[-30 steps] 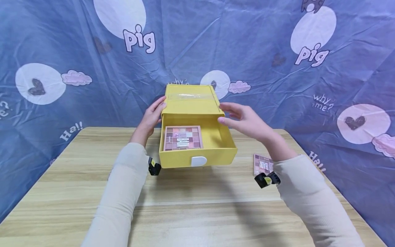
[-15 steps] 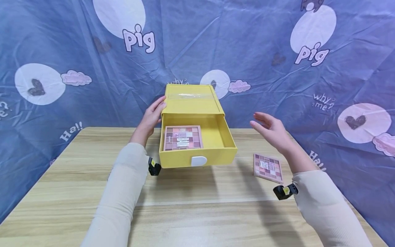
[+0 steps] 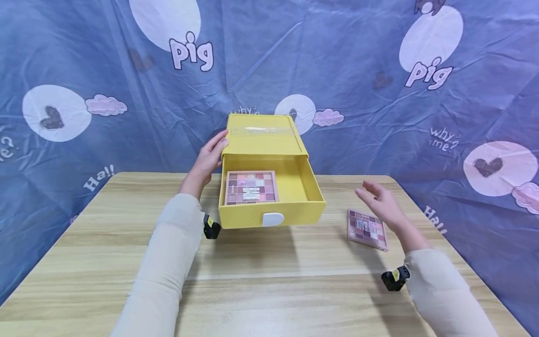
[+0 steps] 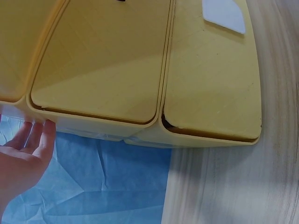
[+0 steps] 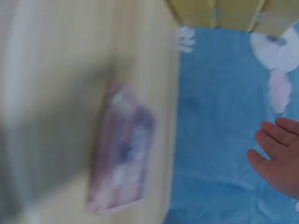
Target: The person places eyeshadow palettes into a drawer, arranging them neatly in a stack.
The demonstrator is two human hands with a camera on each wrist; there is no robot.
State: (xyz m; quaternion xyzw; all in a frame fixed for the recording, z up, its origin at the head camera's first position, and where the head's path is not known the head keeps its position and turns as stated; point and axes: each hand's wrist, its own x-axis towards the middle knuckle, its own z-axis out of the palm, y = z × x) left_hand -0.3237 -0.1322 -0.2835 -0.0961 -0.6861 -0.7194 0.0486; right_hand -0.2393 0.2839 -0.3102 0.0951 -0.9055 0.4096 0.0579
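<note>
A yellow drawer box (image 3: 265, 142) stands mid-table, its top drawer (image 3: 301, 213) pulled out. An eyeshadow palette (image 3: 252, 187) lies in the drawer's left part. My left hand (image 3: 206, 161) rests against the box's upper left side; the left wrist view has its extended fingers (image 4: 46, 140) touching that side. To the right, my right hand (image 3: 385, 207) hovers with nothing in it, fingers loosely spread, just above and behind a second eyeshadow palette (image 3: 367, 230) lying on the table. This palette (image 5: 124, 154) is blurred in the right wrist view.
The drawer has a white tab (image 3: 273, 219) on its front. In the left wrist view, further drawer fronts (image 4: 100, 60) sit below it. A blue printed cloth (image 3: 252, 61) hangs behind the wooden table (image 3: 261, 299).
My right hand has left the box's right side and moved right and down to near the palette on the table. My left hand has stayed at the box.
</note>
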